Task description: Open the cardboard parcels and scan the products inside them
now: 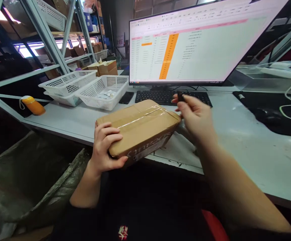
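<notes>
A taped brown cardboard box (137,125) is tilted over the front edge of the desk. My left hand (106,144) grips its near left end, fingers on top and thumb along the side. Clear shiny tape runs lengthwise over the top face, and dark printing with a label shows on the side towards me. Just off the box's right end, my right hand (195,112) is closed around a small dark object (180,96), mostly hidden by the fingers. What kind of object it is, I cannot tell.
A black keyboard (155,96) lies below a large monitor (198,50). White baskets (105,90), a phone (126,97) and an orange bottle (33,105) are on the left. At right is a mouse (271,115) on a black mat (251,100). A large sack (35,180) stands below left.
</notes>
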Demonstrator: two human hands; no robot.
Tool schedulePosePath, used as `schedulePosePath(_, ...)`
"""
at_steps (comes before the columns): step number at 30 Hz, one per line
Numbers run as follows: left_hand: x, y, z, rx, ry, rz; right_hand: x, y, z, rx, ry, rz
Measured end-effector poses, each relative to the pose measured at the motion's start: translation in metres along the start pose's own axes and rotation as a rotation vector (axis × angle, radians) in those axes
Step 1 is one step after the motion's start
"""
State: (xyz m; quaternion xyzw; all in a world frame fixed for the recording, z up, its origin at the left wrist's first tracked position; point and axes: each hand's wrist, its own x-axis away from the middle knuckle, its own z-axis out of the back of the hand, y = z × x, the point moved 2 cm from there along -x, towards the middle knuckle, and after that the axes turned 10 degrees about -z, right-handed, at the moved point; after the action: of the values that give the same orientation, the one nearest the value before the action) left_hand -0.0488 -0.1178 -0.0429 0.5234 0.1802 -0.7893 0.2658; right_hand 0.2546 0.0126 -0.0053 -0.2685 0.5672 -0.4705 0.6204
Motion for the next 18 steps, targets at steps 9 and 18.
schedulePosePath(9, 0.007, 0.008, -0.016, -0.08, 0.166, 0.038, 0.048, -0.103, -0.051, 0.818, -0.356, 0.829)
schedulePosePath(18, 0.011, 0.011, -0.017, -0.065, 0.2, -0.007, 0.065, -0.119, -0.072, 0.926, -0.38, 1.07)
